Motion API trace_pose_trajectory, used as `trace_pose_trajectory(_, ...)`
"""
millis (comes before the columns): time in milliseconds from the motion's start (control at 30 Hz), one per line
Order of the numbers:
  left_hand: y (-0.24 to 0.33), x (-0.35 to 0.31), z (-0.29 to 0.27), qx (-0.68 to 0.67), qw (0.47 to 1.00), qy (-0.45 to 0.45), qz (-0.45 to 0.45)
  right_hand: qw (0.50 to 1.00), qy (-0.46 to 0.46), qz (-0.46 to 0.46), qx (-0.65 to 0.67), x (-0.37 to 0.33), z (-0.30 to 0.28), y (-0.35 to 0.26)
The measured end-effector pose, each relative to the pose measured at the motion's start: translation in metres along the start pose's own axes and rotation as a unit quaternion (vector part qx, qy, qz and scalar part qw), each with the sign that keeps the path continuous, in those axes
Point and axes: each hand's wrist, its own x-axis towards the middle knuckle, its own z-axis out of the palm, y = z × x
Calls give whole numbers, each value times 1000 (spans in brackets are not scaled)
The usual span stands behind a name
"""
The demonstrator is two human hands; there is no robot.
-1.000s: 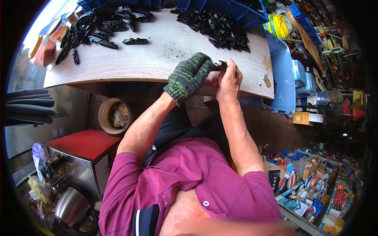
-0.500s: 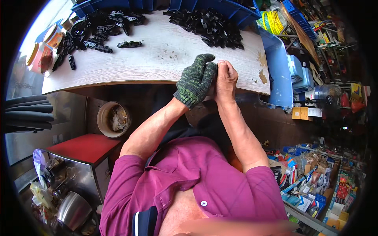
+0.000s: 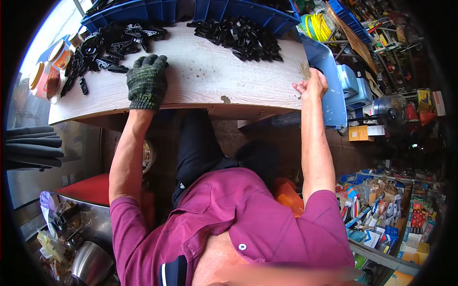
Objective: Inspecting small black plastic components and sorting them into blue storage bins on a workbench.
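Observation:
My left hand (image 3: 147,82), in a dark green knitted glove, lies over the white wood-grain table (image 3: 205,88) with its fingers close together and bent down. Whatever is under those fingers is hidden. Just left of it spreads a pile of black plastic parts (image 3: 102,50). My bare right hand (image 3: 313,85) is at the table's right edge, beside the blue plastic bin (image 3: 332,90). Some of its fingers point out loosely to the left, and I see nothing gripped in them. A second heap of black pieces (image 3: 243,38) lies at the far middle of the table.
Blue crates (image 3: 143,10) line the table's back edge. Lidded jars (image 3: 45,81) stand at its left end. A coil of yellow hose (image 3: 318,26) hangs at the far right. Shelves of packaged goods (image 3: 377,224) fill the right side; a red-topped cabinet (image 3: 90,190) stands at left.
My hands were together at the table's front edge and have parted. The left moved left and forward, over where a lone black part lay; the right moved right to the blue bin.

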Motion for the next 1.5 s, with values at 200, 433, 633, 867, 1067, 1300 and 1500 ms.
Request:
trace_pose_trajectory(200, 40, 5, 8, -65, 996, -32, 52, 981, -145, -23, -127, -2, 32, 8)
trace_pose_trajectory(433, 50, 10, 10, -172, 985, 18, -27, 915, -164, -146, -337, 15, 46, 14)
trace_pose_trajectory(633, 59, -14, 10, -301, 939, 163, -35, 869, -177, -197, -419, -2, 50, 5)
trace_pose_trajectory(867, 85, -22, 8, -334, 932, 143, -18, 871, -174, -194, -416, -5, 49, 8)
trace_pose_trajectory(1067, 89, -23, 12, -329, 930, 163, 7, 866, -164, -211, -422, 1, 48, 14)
trace_pose_trajectory(1300, 124, -24, 18, -504, 856, 107, -33, 920, -374, 5, -121, -26, 24, 4)
trace_pose_trajectory(1500, 161, -2, 32, -595, 803, -6, -32, 870, -491, -11, -33, -93, 28, 26)
